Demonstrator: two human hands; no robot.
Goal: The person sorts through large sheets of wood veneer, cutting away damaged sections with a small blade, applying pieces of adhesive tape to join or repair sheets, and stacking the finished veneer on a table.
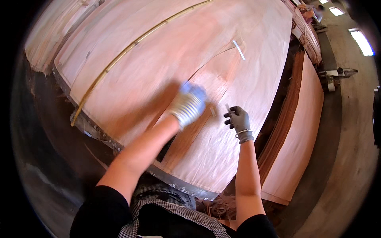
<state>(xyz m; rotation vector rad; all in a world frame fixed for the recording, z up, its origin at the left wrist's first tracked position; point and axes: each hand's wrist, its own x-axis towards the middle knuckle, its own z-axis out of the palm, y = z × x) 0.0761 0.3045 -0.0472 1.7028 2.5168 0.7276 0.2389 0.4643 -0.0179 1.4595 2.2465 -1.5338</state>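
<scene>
A large sheet of pale pinkish wood veneer (166, 59) lies before me, with a long split and a darker strip of wood (186, 142) along its middle. My left hand (189, 102), in a striped white and blue glove, is over the split; motion smears its fingers. To its right, my right hand (238, 118) wears a grey glove with dark fingertips. Between its thumb and fingers it pinches a small whitish strip of tape (228, 107). One piece of white tape (239, 50) crosses the far end of the split. A shorter tape piece (213, 111) sits between my hands.
A thin bamboo stick (119, 56) curves across the veneer's left side. On the right stands another veneer stack (299, 131), beyond a dark gap. Torn veneer scraps (220, 207) lie below the near edge. Concrete floor (353, 131) runs along the far right.
</scene>
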